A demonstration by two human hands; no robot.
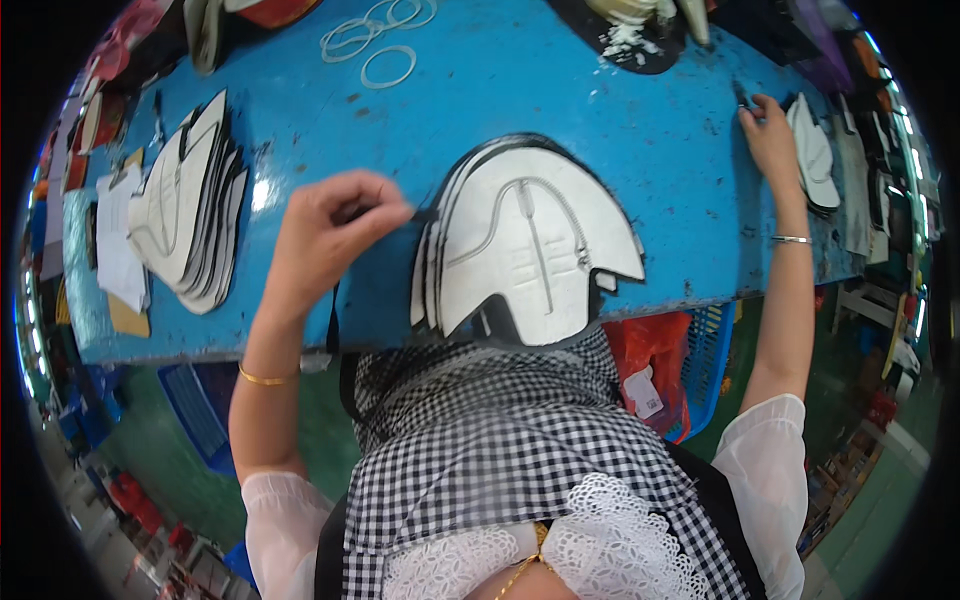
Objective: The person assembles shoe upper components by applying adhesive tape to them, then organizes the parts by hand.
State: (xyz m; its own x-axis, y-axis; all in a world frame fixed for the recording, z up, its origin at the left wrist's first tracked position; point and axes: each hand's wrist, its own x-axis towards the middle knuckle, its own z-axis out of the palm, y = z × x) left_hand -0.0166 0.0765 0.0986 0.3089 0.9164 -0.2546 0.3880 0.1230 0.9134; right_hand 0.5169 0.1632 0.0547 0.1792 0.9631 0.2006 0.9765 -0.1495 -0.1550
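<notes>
In front of me lies a stack of white shoe-upper pieces (540,240) with black edging, a curved stitched line and a zipper on the top one. Just left of it, my left hand (345,225) is closed, its thumb and fingers pinched on a narrow black strip (426,215) that reaches the stack's edge. My right hand (772,145) is stretched far out to the right. Its thumb and forefinger close at a small dark tool (741,97) on the table; the tool's exact kind is too small to make out.
Another stack of white uppers (195,215) lies at left beside white paper (118,235). More white pieces (815,160) lie beyond my right hand. Pale rings (388,67) are at the back of the blue table (320,120). A blue basket (708,365) stands below.
</notes>
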